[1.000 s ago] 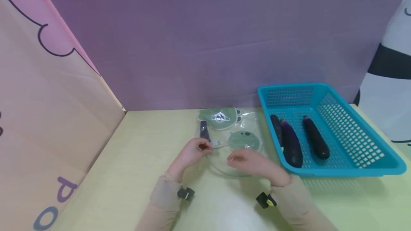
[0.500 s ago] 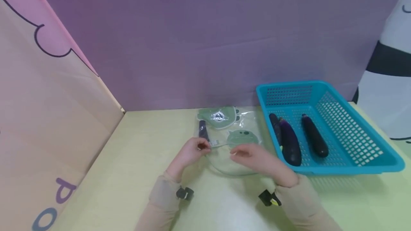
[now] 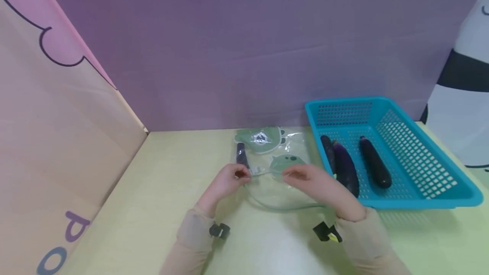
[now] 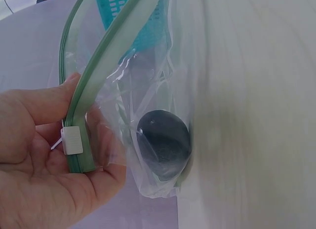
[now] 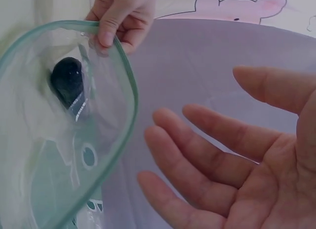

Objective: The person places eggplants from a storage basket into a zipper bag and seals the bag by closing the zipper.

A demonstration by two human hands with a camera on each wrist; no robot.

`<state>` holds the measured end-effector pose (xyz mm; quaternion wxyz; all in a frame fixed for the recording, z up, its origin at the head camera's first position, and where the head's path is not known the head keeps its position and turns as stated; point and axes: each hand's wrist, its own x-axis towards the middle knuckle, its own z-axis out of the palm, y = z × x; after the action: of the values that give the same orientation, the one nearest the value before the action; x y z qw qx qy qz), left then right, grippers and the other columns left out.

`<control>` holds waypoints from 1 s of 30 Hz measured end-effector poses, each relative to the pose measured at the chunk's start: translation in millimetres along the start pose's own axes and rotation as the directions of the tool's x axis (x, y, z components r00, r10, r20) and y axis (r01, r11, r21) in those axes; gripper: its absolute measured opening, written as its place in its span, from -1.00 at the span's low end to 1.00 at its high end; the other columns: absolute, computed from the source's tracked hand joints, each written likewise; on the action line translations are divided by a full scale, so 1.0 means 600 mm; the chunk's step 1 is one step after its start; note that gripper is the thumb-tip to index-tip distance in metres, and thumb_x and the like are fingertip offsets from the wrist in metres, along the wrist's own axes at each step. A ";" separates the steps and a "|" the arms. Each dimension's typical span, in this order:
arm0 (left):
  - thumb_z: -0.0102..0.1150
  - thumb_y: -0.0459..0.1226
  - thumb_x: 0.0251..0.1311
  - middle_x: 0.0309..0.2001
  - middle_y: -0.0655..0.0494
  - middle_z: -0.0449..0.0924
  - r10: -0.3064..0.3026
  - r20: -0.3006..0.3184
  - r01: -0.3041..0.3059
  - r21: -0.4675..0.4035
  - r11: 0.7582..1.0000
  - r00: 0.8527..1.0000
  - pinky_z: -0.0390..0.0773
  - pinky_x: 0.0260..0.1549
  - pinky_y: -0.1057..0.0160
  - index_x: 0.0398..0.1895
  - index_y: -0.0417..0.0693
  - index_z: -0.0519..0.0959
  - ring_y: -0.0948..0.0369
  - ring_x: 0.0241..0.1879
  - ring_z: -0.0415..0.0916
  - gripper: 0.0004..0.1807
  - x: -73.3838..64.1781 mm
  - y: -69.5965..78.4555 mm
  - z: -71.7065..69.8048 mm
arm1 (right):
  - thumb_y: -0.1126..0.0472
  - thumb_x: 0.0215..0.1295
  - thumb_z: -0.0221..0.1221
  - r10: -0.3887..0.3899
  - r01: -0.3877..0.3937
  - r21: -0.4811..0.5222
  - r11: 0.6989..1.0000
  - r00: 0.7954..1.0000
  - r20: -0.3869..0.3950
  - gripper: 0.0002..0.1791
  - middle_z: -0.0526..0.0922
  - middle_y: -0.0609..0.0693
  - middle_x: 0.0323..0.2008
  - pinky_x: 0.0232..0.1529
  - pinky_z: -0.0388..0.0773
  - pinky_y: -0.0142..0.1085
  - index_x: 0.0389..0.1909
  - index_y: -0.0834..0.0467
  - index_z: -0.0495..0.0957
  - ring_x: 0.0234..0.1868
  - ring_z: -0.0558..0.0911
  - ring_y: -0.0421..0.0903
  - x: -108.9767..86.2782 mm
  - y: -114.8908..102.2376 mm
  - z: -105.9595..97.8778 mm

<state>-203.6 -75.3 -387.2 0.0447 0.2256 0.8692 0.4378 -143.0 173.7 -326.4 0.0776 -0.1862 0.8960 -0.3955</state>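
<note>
My left hand pinches the green rim of a clear zip bag at one end of its mouth, beside the white slider. The bag lies on the table, printed with green cartoon animals, and its mouth gapes open. One dark eggplant is inside along the left side; its rounded end shows through the plastic in the left wrist view. My right hand is held with fingers spread and nothing in them, just off the bag's rim. In the head view it hovers over the bag's right part.
A blue plastic basket stands right of the bag, near my right forearm. Inside it lie eggplants: one in the middle and two along its left wall. A purple backdrop rises behind the table.
My right hand has moved right and slightly away from me, towards the basket, and more of the bag's near rim shows. My left hand keeps its pinch in nearly the same place.
</note>
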 end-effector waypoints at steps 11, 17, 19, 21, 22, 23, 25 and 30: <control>0.20 -0.46 0.10 -0.35 -0.01 0.62 -0.027 -0.010 0.027 0.004 1.000 1.000 0.56 -0.23 0.34 -0.36 -0.23 0.60 0.19 -0.29 0.54 -0.95 -0.001 0.001 -0.001 | 0.02 0.40 0.03 -0.035 0.034 -0.029 0.999 0.998 -0.047 -0.60 0.65 0.11 -0.03 0.03 0.54 0.00 0.03 0.22 0.53 0.01 0.59 0.06 -0.011 -0.006 -0.021; 0.19 -0.45 0.11 -0.35 0.01 0.62 -0.018 0.000 0.018 0.009 1.000 1.000 0.54 -0.27 0.37 -0.37 -0.22 0.59 0.21 -0.30 0.52 -0.96 0.000 0.001 0.001 | 0.01 0.40 0.03 -0.005 0.002 -0.049 0.999 0.997 -0.077 -0.61 0.65 0.11 -0.02 0.03 0.54 0.03 0.03 0.20 0.54 0.04 0.58 0.10 -0.019 -0.007 -0.033; 0.19 -0.45 0.11 -0.35 0.00 0.62 -0.014 -0.002 0.014 0.010 1.000 1.000 0.54 -0.28 0.36 -0.36 -0.22 0.59 0.21 -0.31 0.52 -0.96 0.000 0.003 0.000 | 0.00 0.40 0.03 0.002 -0.007 -0.056 0.998 0.996 -0.086 -0.61 0.65 0.11 -0.02 0.02 0.54 0.04 0.03 0.20 0.54 0.05 0.57 0.12 -0.020 -0.007 -0.039; 0.19 -0.45 0.11 -0.35 0.00 0.62 -0.015 -0.003 0.015 0.010 1.000 1.000 0.55 -0.27 0.36 -0.36 -0.22 0.60 0.21 -0.30 0.52 -0.95 0.001 0.003 0.000 | 0.00 0.40 0.02 0.007 -0.013 -0.061 0.998 0.995 -0.095 -0.60 0.65 0.12 -0.02 0.01 0.55 0.03 0.03 0.21 0.54 0.05 0.57 0.13 -0.021 -0.008 -0.045; 0.19 -0.45 0.11 -0.35 0.00 0.62 -0.015 -0.002 0.015 0.011 1.000 1.000 0.55 -0.27 0.36 -0.36 -0.22 0.60 0.20 -0.30 0.52 -0.95 0.001 0.003 0.000 | 0.00 0.40 0.02 0.008 -0.014 -0.065 0.998 0.995 -0.100 -0.60 0.65 0.12 -0.03 0.01 0.56 0.02 0.03 0.21 0.54 0.05 0.57 0.13 -0.021 -0.008 -0.048; 0.19 -0.45 0.11 -0.35 0.01 0.62 -0.018 0.000 0.018 0.011 1.000 1.000 0.55 -0.27 0.35 -0.36 -0.22 0.60 0.21 -0.30 0.52 -0.95 0.001 0.002 0.000 | 0.00 0.40 0.02 0.010 -0.018 -0.073 0.997 0.994 -0.107 -0.60 0.65 0.13 -0.03 0.00 0.56 0.02 0.03 0.22 0.54 0.04 0.58 0.12 -0.020 -0.008 -0.050; 0.19 -0.46 0.10 -0.35 0.00 0.62 -0.020 0.004 0.020 0.013 1.000 1.000 0.56 -0.25 0.35 -0.36 -0.22 0.60 0.21 -0.30 0.53 -0.95 0.001 0.001 0.001 | 0.01 0.40 0.03 0.021 -0.030 -0.081 0.996 0.993 -0.113 -0.59 0.65 0.13 -0.04 -0.01 0.56 0.00 0.04 0.22 0.53 0.03 0.58 0.10 -0.020 -0.008 -0.055; 0.19 -0.46 0.10 -0.34 0.00 0.62 -0.018 0.005 0.018 0.004 1.000 1.000 0.55 -0.24 0.35 -0.36 -0.23 0.59 0.20 -0.29 0.52 -0.95 0.001 -0.003 0.002 | 0.00 0.39 0.03 0.028 -0.040 -0.109 0.993 0.994 -0.106 -0.58 0.66 0.11 -0.06 -0.04 0.58 -0.03 0.04 0.23 0.53 -0.01 0.59 0.07 -0.018 -0.013 -0.067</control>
<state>-204.6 -74.6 -389.1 0.0504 0.2190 0.8720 0.4349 -142.7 200.6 -293.7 0.0269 -0.1540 0.9225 -0.3528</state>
